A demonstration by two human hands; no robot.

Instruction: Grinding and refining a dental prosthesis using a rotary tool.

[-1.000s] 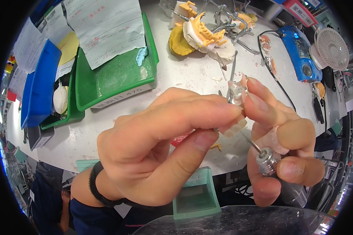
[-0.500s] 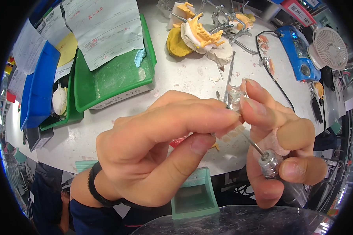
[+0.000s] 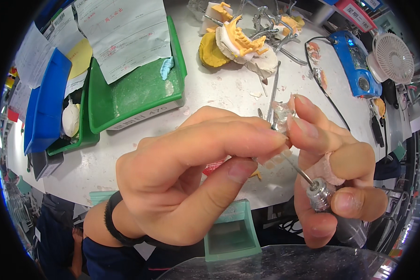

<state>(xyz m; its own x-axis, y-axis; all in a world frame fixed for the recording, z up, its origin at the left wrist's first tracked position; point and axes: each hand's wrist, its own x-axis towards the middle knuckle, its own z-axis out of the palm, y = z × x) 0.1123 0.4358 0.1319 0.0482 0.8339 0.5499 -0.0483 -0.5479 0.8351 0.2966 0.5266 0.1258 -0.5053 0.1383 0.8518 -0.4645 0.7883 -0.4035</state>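
Note:
My left hand [image 3: 186, 172] comes in from the lower left with a black band at its wrist. Its thumb and fingers pinch a small partial denture [image 3: 282, 116], whose upper part is shiny and whose pale teeth show below the fingertips. Closed round a rotary handpiece [image 3: 320, 196] is my right hand [image 3: 352, 158], with a pinkish wrap on one finger. The handpiece's thin metal shank points up and left to the denture; my fingers hide part of it. Two right fingertips rest against the denture's side.
A green tray [image 3: 126, 105] with papers and a blue bin [image 3: 49, 102] stand left. Plaster dental models [image 3: 247, 46] and metal articulators lie at the back. On the right are a blue control box [image 3: 352, 65] and a white fan [image 3: 392, 58]. A pale green drawer [image 3: 233, 252] juts out below.
Both hands stay almost in place. The denture has tilted slightly between the fingers, and its teeth look more blurred beside the shank.

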